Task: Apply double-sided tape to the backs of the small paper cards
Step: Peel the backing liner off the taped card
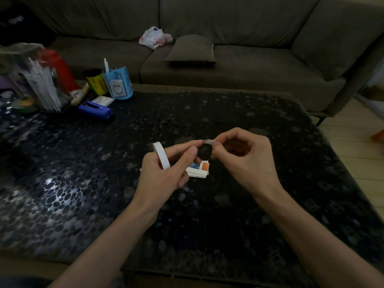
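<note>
left hand [164,173]: grips white tape roll [161,156] | right hand [245,161]: pinches strip [207,141] end | cards [197,173]: stacked

A: What conceals the paper cards [198,171]?
B: The left hand [164,175] covers their nine-o'clock side and part of the tape roll [161,155]; card print illegible.
A: At ten o'clock?
B: Blurred clear holder [31,80], contents indistinct. Three o'clock: orange object [378,136], cropped.

L grip [164,171] pinching, R grip [245,159] pinching, both close together
</note>
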{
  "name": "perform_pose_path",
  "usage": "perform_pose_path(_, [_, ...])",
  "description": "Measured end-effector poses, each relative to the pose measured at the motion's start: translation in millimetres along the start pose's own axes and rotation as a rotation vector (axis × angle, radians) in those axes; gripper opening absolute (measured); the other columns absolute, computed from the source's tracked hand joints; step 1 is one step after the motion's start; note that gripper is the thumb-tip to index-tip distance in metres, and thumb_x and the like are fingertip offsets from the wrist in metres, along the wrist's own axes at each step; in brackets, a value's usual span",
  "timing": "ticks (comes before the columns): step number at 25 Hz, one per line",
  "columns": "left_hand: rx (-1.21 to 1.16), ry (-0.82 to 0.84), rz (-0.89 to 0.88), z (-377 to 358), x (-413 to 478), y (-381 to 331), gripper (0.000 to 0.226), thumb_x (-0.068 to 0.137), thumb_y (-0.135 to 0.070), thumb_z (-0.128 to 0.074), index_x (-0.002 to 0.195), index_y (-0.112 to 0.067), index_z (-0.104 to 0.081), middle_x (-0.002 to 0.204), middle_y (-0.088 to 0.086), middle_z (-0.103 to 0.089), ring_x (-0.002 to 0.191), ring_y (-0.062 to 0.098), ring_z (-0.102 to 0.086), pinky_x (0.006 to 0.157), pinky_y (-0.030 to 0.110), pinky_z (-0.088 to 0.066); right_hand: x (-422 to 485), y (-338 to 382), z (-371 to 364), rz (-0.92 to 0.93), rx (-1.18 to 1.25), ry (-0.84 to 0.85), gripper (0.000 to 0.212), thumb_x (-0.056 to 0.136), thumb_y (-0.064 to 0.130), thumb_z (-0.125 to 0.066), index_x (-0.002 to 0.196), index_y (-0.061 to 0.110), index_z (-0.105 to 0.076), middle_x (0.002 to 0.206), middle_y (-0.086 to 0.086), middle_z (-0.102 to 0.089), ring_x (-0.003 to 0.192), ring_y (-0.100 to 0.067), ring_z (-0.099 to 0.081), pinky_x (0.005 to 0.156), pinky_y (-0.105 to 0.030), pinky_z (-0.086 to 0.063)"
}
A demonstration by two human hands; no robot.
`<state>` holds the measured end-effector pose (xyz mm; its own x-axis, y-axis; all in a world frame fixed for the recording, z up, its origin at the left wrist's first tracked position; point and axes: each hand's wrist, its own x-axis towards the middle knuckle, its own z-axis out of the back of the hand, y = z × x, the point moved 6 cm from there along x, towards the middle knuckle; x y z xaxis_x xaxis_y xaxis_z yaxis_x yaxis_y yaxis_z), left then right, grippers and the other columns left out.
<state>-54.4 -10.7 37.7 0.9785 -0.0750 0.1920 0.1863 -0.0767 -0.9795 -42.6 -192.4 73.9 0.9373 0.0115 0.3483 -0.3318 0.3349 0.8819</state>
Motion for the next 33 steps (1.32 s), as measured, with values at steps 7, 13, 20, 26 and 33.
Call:
perform_pose_path(7, [-0.018, -0.027, 0.064, 0.6, -0.5, 2.7, 0.025, 0.096, -0.027, -0.067, 0.118, -0.027, -0.078, 0.088, 0.009, -0.076, 0.05, 0.007, -0.049, 0.046, 0.013, -0.039, 2.8, -26.0, 1.3, -0.122, -0.131, 0.062, 0.012, 0.095, 0.022, -0.073, 0.095, 0.033, -0.071, 0.091, 0.015, -0.072, 0.086, -0.001, -0.072, 0.076, -0.018, -0.059])
perform_pose_path(13, [-0.005, -0.044, 0.124, 1.0, -0.3, 7.7, 0.023, 0.098, -0.026, -0.067, 0.118, -0.031, -0.078, 0.087, 0.004, -0.075, 0.051, 0.005, -0.046, 0.046, 0.012, -0.037, 10.7, -87.7, 18.3, -0.401, -0.671, 0.208, 0.015, 0.096, 0.027, -0.072, 0.105, 0.036, -0.066, 0.106, 0.013, -0.064, 0.102, -0.005, -0.063, 0.086, -0.029, -0.054])
perform_pose_path(20, [0.009, -0.078, 0.163, 9.2, 0.5, 7.2, 0.023, 0.1, -0.021, -0.066, 0.117, -0.031, -0.079, 0.084, -0.001, -0.074, 0.051, 0.003, -0.044, 0.045, 0.013, -0.035, 7.3, -117.0, 23.6, -0.472, -0.931, 0.307, 0.018, 0.097, 0.026, -0.069, 0.108, 0.039, -0.065, 0.101, 0.012, -0.059, 0.083, -0.005, -0.058, 0.068, -0.027, -0.05])
perform_pose_path(26, [0.024, -0.102, 0.182, 18.1, -0.1, 7.1, 0.023, 0.098, -0.022, -0.067, 0.116, -0.031, -0.079, 0.084, -0.001, -0.075, 0.051, 0.002, -0.044, 0.044, 0.012, -0.035, 8.7, -118.9, 32.9, -0.492, -1.044, 0.31, 0.025, 0.096, 0.018, -0.069, 0.113, 0.036, -0.064, 0.109, 0.007, -0.059, 0.09, -0.01, -0.061, 0.073, -0.031, -0.057])
perform_pose_path(33, [0.025, -0.1, 0.19, 22.0, -0.7, 8.0, 0.022, 0.098, -0.024, -0.068, 0.114, -0.034, -0.08, 0.085, -0.001, -0.076, 0.051, 0.003, -0.042, 0.045, 0.013, -0.036, 8.2, -108.4, 33.3, -0.377, -1.125, 0.22, 0.019, 0.097, 0.029, -0.071, 0.114, 0.031, -0.064, 0.108, 0.006, -0.062, 0.086, -0.009, -0.055, 0.071, -0.029, -0.051])
